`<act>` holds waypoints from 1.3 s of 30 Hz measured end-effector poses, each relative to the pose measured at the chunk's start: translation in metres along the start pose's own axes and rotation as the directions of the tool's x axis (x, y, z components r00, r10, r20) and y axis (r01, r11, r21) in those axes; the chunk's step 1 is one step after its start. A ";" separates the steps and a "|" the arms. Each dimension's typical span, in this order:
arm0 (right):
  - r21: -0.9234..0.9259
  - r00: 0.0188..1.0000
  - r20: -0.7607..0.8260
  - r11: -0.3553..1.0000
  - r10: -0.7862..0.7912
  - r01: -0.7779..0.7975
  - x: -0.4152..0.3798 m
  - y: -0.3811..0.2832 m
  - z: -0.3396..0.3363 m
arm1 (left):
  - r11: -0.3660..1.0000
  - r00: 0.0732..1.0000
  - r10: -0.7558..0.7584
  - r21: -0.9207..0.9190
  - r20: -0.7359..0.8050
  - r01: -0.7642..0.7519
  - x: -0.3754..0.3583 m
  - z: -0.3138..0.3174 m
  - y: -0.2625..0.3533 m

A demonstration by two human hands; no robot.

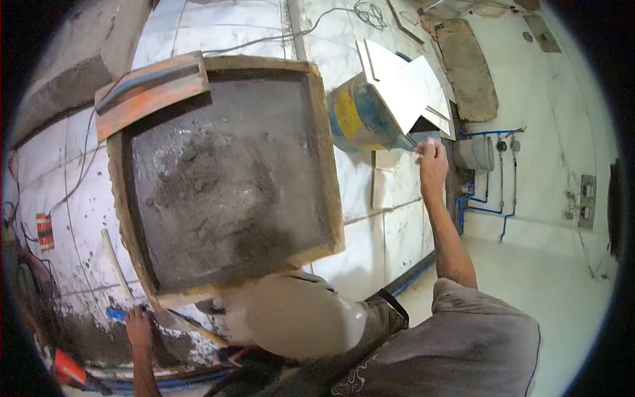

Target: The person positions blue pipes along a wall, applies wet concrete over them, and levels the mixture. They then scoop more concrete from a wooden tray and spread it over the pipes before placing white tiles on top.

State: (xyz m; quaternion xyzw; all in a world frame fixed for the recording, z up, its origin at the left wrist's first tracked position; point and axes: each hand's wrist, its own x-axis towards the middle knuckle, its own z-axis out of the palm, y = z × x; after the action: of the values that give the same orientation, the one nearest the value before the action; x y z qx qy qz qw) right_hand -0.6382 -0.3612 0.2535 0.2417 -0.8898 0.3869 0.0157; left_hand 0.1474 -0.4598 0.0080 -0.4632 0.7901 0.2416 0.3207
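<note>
My right hand point(431, 155) is closed at the lower edge of a white tile point(403, 89), one of several pieces leaning over a blue and yellow bucket point(354, 114). Near the lower left, my left hand point(137, 325) is closed beside the blue end of an object point(116, 313); the rest of that object is hard to make out. Between my hands lies a large wood-edged tray point(336, 192) with wet grey mortar point(205, 178) in it. An orange-stained board point(152, 96) rests across the tray's upper left corner.
A black cable point(245, 49) runs over the white floor tiles. A light bucket point(473, 153) stands near blue pipes point(493, 133) on the right. An orange object point(44, 231) lies at the left, and a pale stick point(116, 264) lies beside the tray.
</note>
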 end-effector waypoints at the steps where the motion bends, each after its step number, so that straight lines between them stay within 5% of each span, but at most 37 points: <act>1: -0.064 0.997 -0.012 0.996 -0.070 0.069 0.015 0.009 -0.003 | 0.975 0.984 0.160 0.168 -0.080 -0.145 -0.001 0.015 -0.010; 3: -0.083 0.993 0.102 0.996 0.052 -0.043 0.042 0.028 -0.006 | 0.982 0.993 0.112 0.153 0.024 -0.114 -0.012 -0.025 0.019; 4: -0.081 0.984 0.136 0.991 0.116 -0.106 0.050 0.039 -0.004 | 0.977 0.988 0.131 0.183 -0.084 -0.114 -0.003 0.007 0.001; 6: -0.215 0.987 0.160 0.977 0.019 0.016 0.070 0.066 0.004 | 0.967 0.941 0.163 0.239 -0.297 -0.093 0.014 0.070 -0.035; 10: -0.390 0.990 0.126 0.914 -0.062 0.107 0.060 0.055 0.007 | 0.942 0.984 0.162 0.309 -0.070 -0.133 0.008 0.035 -0.018; 15: -0.259 0.961 0.065 0.925 -0.269 0.277 0.057 0.070 0.009 | 0.948 0.982 0.158 0.293 -0.103 -0.121 0.013 0.033 -0.010; 17: -0.313 0.968 0.029 0.918 -0.248 0.244 0.052 0.062 0.011 | 0.956 0.981 0.138 0.277 -0.135 -0.097 0.009 0.024 0.000; 19: -0.514 0.949 0.184 0.797 -0.258 0.316 0.062 0.072 0.012 | 0.891 0.946 0.271 0.418 -0.175 -0.178 0.006 0.033 -0.011; 23: -0.327 0.958 0.070 0.901 -0.278 0.286 0.048 0.052 0.010 | 0.924 0.976 0.151 0.374 -0.157 -0.083 0.006 0.031 -0.001; 26: -0.361 0.978 0.052 0.909 -0.204 0.209 0.068 0.078 0.020 | 0.941 0.949 0.145 0.335 -0.280 -0.045 0.002 0.041 -0.002; 28: -0.618 0.889 0.333 0.639 -0.315 0.458 0.075 0.071 0.016 | 0.948 0.956 0.096 0.317 -0.276 -0.003 0.003 0.040 0.004; 29: -0.587 0.936 0.252 0.729 -0.248 0.351 0.065 0.058 0.011 | 0.951 0.961 0.069 0.309 -0.267 0.018 0.001 0.040 0.006; 32: -0.669 0.822 0.390 0.485 -0.415 0.562 0.079 0.085 0.016 | 0.919 0.959 0.066 0.392 -0.276 0.049 0.001 0.035 0.012; 39: -0.428 0.907 0.361 0.825 -0.218 0.369 0.085 0.084 0.011 | 0.934 0.960 0.044 0.352 -0.276 0.058 0.005 0.038 0.010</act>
State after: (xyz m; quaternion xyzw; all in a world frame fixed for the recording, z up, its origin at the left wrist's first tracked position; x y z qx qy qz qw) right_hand -0.7481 -0.3555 0.2069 0.4204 -0.9015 0.1026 0.0025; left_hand 0.1474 -0.4321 -0.0203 -0.4295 0.8564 0.0252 0.2855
